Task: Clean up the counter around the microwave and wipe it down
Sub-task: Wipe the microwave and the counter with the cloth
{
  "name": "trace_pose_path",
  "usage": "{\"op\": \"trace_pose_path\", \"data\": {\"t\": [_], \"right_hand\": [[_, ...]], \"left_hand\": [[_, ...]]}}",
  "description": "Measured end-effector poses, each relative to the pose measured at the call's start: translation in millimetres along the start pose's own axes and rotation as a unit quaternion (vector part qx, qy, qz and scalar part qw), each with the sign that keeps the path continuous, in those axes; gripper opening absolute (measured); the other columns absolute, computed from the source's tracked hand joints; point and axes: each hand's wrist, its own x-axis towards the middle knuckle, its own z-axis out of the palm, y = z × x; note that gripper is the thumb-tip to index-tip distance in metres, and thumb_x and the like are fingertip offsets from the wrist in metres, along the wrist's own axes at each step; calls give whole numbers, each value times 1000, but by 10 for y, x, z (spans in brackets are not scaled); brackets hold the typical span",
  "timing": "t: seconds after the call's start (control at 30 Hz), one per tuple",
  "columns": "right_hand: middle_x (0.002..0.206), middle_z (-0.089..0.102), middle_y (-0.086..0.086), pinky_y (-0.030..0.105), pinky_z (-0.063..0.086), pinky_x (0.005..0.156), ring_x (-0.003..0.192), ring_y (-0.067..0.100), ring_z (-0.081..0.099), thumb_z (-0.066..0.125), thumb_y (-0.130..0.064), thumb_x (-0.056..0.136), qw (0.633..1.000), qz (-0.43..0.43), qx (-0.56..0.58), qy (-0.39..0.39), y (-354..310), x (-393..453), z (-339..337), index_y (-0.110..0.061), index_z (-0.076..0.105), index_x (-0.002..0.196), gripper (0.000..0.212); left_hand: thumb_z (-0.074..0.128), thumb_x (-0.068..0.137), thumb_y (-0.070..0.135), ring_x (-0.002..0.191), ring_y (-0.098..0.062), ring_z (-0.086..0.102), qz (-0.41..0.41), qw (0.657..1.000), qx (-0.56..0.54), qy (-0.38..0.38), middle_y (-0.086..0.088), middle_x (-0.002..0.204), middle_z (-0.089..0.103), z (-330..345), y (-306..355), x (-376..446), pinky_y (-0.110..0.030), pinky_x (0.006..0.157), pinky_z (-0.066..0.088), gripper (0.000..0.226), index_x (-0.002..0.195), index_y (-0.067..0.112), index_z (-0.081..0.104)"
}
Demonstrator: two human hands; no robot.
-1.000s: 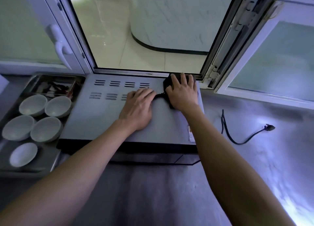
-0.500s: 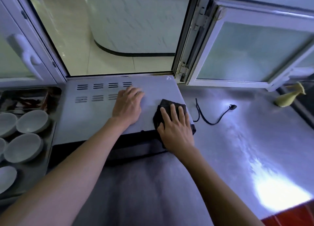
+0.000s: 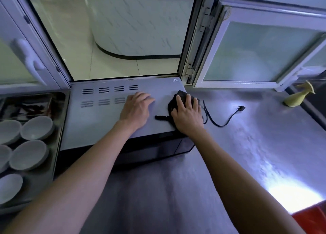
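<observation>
Head view: grey counter [image 3: 255, 145] carries the microwave [image 3: 105, 121] below an open window. Left hand [image 3: 135, 110] lies flat, fingers straight, on the microwave top. Right hand [image 3: 187, 114] presses a black cloth [image 3: 173, 101] with spread fingers at the top's right edge. Black power cord [image 3: 224, 122] lies just beside.

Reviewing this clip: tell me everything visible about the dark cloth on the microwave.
The cloth is black or very dark, soft and bunched into a crumpled wad, not spread flat. It lies on the microwave's grey top near its right edge, toward the front corner. A thin strip or tail sticks out to the left along the surface. The right hand rests on it with fingers spread, covering most of it. The left hand lies beside it, apart.
</observation>
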Motion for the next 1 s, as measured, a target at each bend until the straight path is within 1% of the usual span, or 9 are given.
{"op": "trace_pose_path", "data": {"t": [0.27, 0.4, 0.47, 0.53, 0.6, 0.7, 0.87, 0.93, 1.0], "right_hand": [[163, 14, 12, 53, 23, 117, 147, 38, 13, 34, -49, 97, 997, -68, 29, -12, 125, 763, -45, -29, 21, 153, 61], [164, 12, 13, 54, 21, 118, 148, 38, 12, 37, -51, 96, 993, -103, 60, -22, 189, 1103, -48, -28, 21, 153, 64], [165, 12, 13, 53, 25, 117, 148, 39, 16, 40, -50, 95, 989, -106, 100, -34, 231, 1252, -51, -27, 22, 154, 66], [163, 18, 12, 50, 34, 113, 143, 39, 28, 44, -47, 95, 978, -94, 181, -50, 333, 1367, -56, -27, 21, 155, 67], [159, 30, 10, 45, 41, 109, 136, 36, 41, 48, -43, 96, 946, -70, 309, -68, 497, 1394, -53, -27, 22, 156, 67], [155, 43, 3, 32, 35, 111, 136, 22, 45, 53, -37, 98, 870, -49, 482, -88, 719, 1201, 8, -31, 26, 157, 65], [135, 53, -14, 41, 38, 109, 113, 9, 48, 46, -51, 93, 772, 5, 625, -112, 924, 780, 402, -45, 37, 149, 57], [145, 48, -18, 43, 32, 118, 127, 6, 47, 43, -54, 92, 753, 33, 645, -125, 1021, 574, 523, -44, 38, 148, 57], [156, 38, -18, 35, 25, 121, 141, -1, 34, 44, -42, 100, 737, 40, 662, -126, 1104, 390, 622, -38, 37, 151, 52]], "left_hand": [[45, 86, 1, 114, -28, 58, 5, 998, 45, 39, -5, 121, 67, 29, 9, 9, -43, 96, 41, 39, 113, 12, 71], [48, 79, -1, 112, -28, 59, 44, 990, 134, 4, -3, 121, 66, 11, 79, 78, -43, 91, 39, 42, 114, 12, 69], [47, 76, -3, 114, -28, 59, 40, 986, 160, -13, -4, 122, 66, -1, 163, 136, -43, 91, 41, 46, 114, 12, 68], [43, 76, -4, 115, -28, 59, 8, 988, 152, -6, -5, 123, 66, 3, 297, 210, -44, 91, 42, 48, 111, 12, 71], [48, 73, -12, 116, -29, 59, -44, 994, 101, 11, -6, 125, 66, 36, 484, 336, -44, 95, 44, 51, 111, 10, 72], [44, 75, -15, 118, -27, 58, -117, 992, 7, 40, -5, 125, 67, 129, 779, 640, -42, 104, 45, 54, 117, 9, 69], [41, 86, -1, 121, -23, 57, -174, 982, -64, 29, -4, 127, 66, 453, 1165, 1104, -38, 107, 43, 46, 121, 12, 67], [39, 90, 11, 125, -21, 54, -188, 980, -64, 7, -2, 128, 65, 613, 1242, 1215, -41, 108, 41, 43, 121, 14, 67], [36, 92, 25, 128, -18, 52, -212, 976, -53, 1, 3, 130, 64, 733, 1293, 1261, -44, 110, 38, 43, 119, 18, 68]]}}
